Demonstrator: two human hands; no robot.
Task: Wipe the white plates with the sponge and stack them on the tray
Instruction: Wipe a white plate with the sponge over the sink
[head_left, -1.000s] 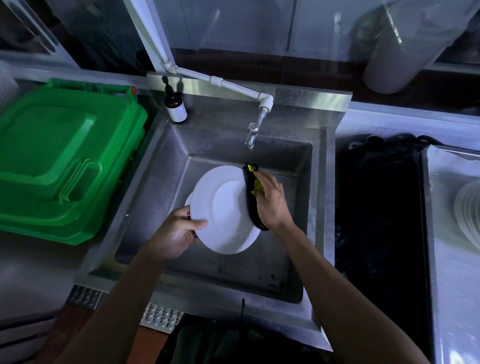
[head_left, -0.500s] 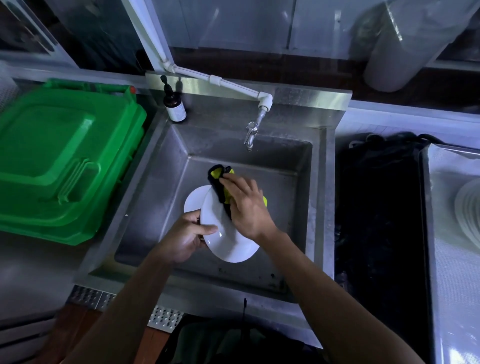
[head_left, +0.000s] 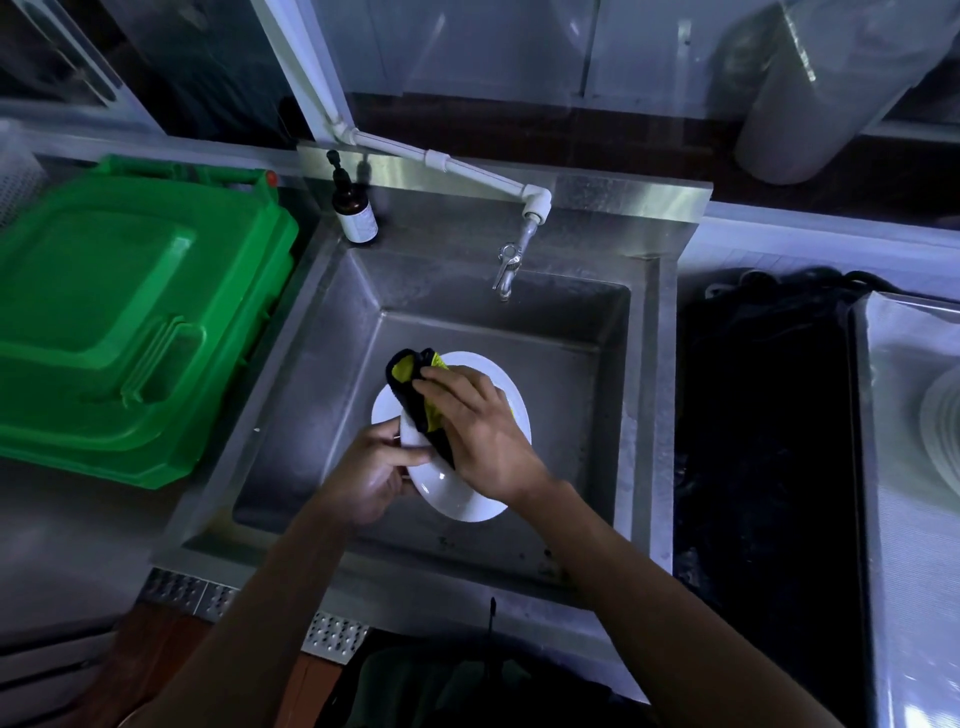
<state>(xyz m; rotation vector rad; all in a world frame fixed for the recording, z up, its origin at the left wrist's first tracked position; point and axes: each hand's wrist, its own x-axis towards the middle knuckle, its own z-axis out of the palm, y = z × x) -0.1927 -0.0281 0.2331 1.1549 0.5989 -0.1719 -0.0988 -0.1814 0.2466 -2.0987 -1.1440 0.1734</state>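
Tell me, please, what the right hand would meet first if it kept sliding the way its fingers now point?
The right hand points up-left across the white plate, pressing the sponge. Going on, it would likely pass the plate's far rim and meet the sink at its left wall, though depth is unclear.

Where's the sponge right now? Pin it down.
In the head view the sponge is mid-frame over the sink, pressed by the right hand against the white plate that the left hand holds.

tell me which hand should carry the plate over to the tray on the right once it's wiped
Left, probably. The left hand already grips the plate at its rim, while the right hand is busy holding the sponge.
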